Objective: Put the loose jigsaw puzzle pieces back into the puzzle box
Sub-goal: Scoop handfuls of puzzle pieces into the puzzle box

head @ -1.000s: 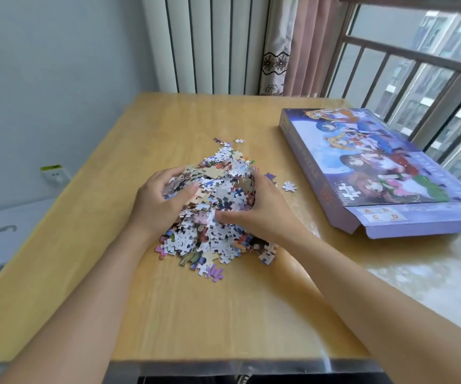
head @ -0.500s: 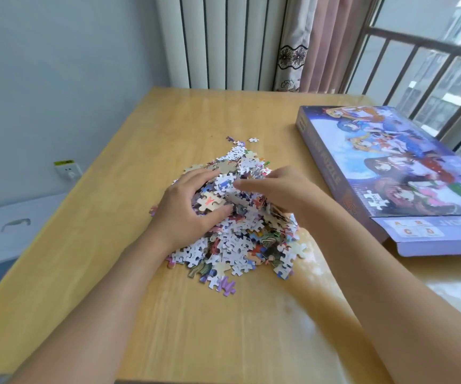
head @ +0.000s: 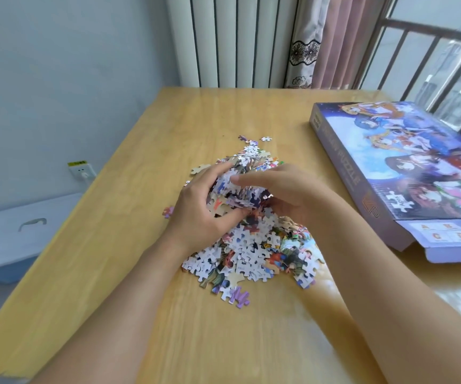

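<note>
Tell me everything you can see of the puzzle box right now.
The puzzle box is flat, purple cardboard with a cartoon picture printed on top. It lies on the wooden table at the right, near the window railing. A flap at its near end shows lettered squares. Neither hand touches it, and no pieces rest on it.

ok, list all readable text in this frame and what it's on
"PUZZLE": side wall of the flat purple cardboard puzzle box; the word before it is too blurred.
"A", "B", "C", "D": orange letters on the box's open end flap; the small print beside them is unreadable.
Yellow label above the white wall socket: too small to read.
</note>
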### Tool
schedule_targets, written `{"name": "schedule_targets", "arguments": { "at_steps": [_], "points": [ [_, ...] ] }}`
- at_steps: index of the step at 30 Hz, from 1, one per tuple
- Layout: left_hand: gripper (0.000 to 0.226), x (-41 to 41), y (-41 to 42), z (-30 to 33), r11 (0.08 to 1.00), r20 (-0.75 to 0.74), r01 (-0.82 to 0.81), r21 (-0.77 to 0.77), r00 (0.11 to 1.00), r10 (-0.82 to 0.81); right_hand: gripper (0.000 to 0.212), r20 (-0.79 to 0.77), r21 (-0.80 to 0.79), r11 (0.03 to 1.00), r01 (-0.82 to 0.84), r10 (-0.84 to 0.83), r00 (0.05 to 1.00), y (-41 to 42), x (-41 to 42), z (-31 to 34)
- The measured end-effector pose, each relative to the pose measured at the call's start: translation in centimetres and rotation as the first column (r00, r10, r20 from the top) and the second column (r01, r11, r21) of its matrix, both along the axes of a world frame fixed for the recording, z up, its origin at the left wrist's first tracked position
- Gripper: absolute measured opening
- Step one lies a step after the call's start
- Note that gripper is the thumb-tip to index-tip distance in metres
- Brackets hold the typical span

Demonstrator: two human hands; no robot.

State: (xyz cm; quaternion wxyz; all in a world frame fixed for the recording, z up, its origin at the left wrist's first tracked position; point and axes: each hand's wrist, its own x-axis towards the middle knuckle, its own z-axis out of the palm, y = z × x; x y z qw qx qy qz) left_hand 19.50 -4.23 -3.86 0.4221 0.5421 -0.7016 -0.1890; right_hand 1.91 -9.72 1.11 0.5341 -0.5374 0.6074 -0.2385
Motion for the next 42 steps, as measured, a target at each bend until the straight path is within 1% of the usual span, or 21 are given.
{"name": "schedule_targets", "arguments": {
  "at_steps": [2,4,5,8,11,14,16,19,20,22,24,26,29,31,33,34,37,39,42],
  "points": [
    [0.075,-0.2,0.1,0.0,1.000,-0.008,0.025,0.014,1.000,-0.025,0.105,0.091,0.042,0.998,0.041,-0.045,0.995,-0.2,0.2,-0.2],
    [0.075,-0.5,0.2,0.2,0.999,0.017,0.051,0.006,0.999,-0.051,0.110,0.133,0.053,0.996,0.064,-0.071,0.989,-0.3,0.6,-0.4],
    [0.077,-0.7,0.3,0.2,0.998,0.033,0.058,0.002,0.998,-0.058,0.108,0.139,0.055,0.996,0.068,-0.075,0.988,-0.3,0.7,-0.4],
    [0.092,-0.9,0.4,0.3,0.998,0.054,0.062,0.018,0.997,-0.063,0.090,0.121,0.057,0.997,0.048,-0.054,0.991,0.0,0.8,-0.5],
    [0.108,-1.0,0.5,0.2,0.996,0.001,0.082,0.045,0.997,-0.082,0.070,0.126,0.087,0.994,0.060,-0.070,0.990,0.2,0.6,-0.7],
    [0.109,-0.9,0.5,0.1,0.996,-0.020,0.082,0.019,0.996,-0.081,0.062,0.144,0.100,0.993,0.061,-0.075,0.987,0.3,0.1,-0.7],
    [0.104,-0.5,0.3,0.2,0.999,-0.012,0.051,-0.017,0.999,-0.051,0.060,0.220,0.095,0.993,0.071,-0.090,0.971,0.1,-0.7,-0.5],
    [0.092,0.0,0.1,0.3,0.998,0.038,0.006,-0.063,0.999,-0.004,0.058,0.333,0.053,0.993,0.104,-0.116,0.936,-0.1,-2.5,-0.1],
    [0.087,0.0,0.1,0.3,0.997,0.050,0.007,-0.071,0.999,-0.003,0.062,0.368,0.043,0.994,0.103,-0.112,0.923,0.0,-3.0,0.0],
    [0.076,0.0,0.1,0.2,0.996,0.065,0.005,-0.086,0.998,0.001,0.079,0.457,0.047,0.995,0.092,-0.104,0.883,0.2,-3.7,0.2],
    [0.064,-0.1,0.1,0.2,0.994,0.068,-0.014,-0.105,0.997,0.022,0.084,0.557,0.071,0.994,0.078,-0.104,0.824,0.7,-3.8,0.3],
    [0.054,-0.3,0.3,0.3,0.991,0.071,-0.043,-0.128,0.996,0.052,0.087,0.568,0.105,0.992,0.062,-0.112,0.816,1.2,-3.8,0.3],
    [0.045,-0.5,0.9,0.4,0.988,0.039,-0.054,-0.145,0.997,0.060,0.097,0.493,0.133,0.989,0.063,-0.121,0.862,1.8,-3.7,0.3],
    [0.036,-0.8,1.5,0.4,0.985,0.007,-0.053,-0.163,0.998,0.055,0.097,0.436,0.108,0.990,0.086,-0.125,0.891,2.1,-3.9,0.5],
    [0.028,-0.8,1.5,0.1,0.984,-0.010,-0.063,-0.164,0.998,0.063,0.088,0.398,0.092,0.987,0.135,-0.160,0.903,1.9,-4.0,0.4],
    [0.026,-0.9,1.6,0.1,0.982,-0.014,-0.071,-0.173,0.997,0.070,0.080,0.393,0.089,0.983,0.159,-0.181,0.902,1.9,-4.2,0.4],
    [0.023,-1.2,2.0,0.7,0.975,-0.033,-0.095,-0.198,0.995,0.091,0.044,0.411,0.098,0.973,0.207,-0.229,0.882,2.5,-5.3,0.7],
    [0.023,-1.6,2.0,1.4,0.968,-0.022,-0.102,-0.228,0.995,0.100,0.034,0.441,0.099,0.968,0.232,-0.252,0.862,2.9,-6.3,0.8],
    [0.021,-2.4,1.7,2.5,0.967,-0.009,-0.085,-0.240,0.996,0.086,0.020,0.468,0.124,0.970,0.207,-0.242,0.850,3.4,-6.9,0.6]
  ]
}}
